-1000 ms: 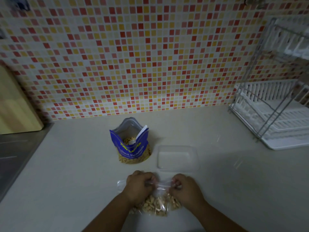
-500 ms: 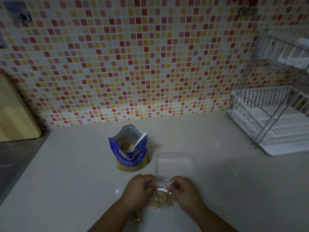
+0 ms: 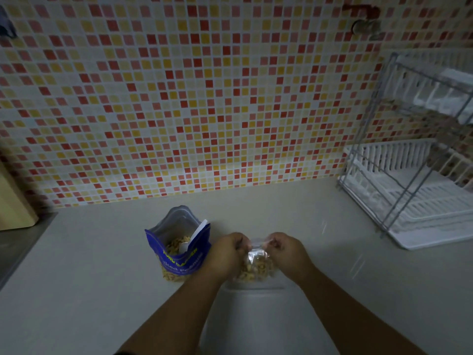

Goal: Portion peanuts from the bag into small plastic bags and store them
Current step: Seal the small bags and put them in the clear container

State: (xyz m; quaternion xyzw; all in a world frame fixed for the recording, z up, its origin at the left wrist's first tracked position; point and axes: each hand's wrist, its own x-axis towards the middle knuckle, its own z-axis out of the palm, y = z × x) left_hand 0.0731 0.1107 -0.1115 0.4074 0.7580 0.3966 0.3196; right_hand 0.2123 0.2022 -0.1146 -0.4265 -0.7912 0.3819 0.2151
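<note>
A small clear plastic bag [image 3: 257, 266] filled with peanuts hangs between my hands above the counter. My left hand [image 3: 226, 254] pinches its top left corner and my right hand [image 3: 286, 251] pinches its top right corner. To the left stands the open blue peanut bag [image 3: 179, 260], upright, with peanuts and a white spoon [image 3: 190, 240] inside it. A clear plastic container [image 3: 256, 286] lies on the counter under the small bag, mostly hidden by my hands.
A white dish rack [image 3: 414, 190] with a metal frame stands at the right against the tiled wall. A wooden board [image 3: 14, 206] leans at the far left beside a steel sink edge [image 3: 18, 247]. The pale countertop [image 3: 89, 290] spreads around.
My hands lifted the small peanut bag off the counter and carried it away from me, over the clear container. The camera view tilted up a little.
</note>
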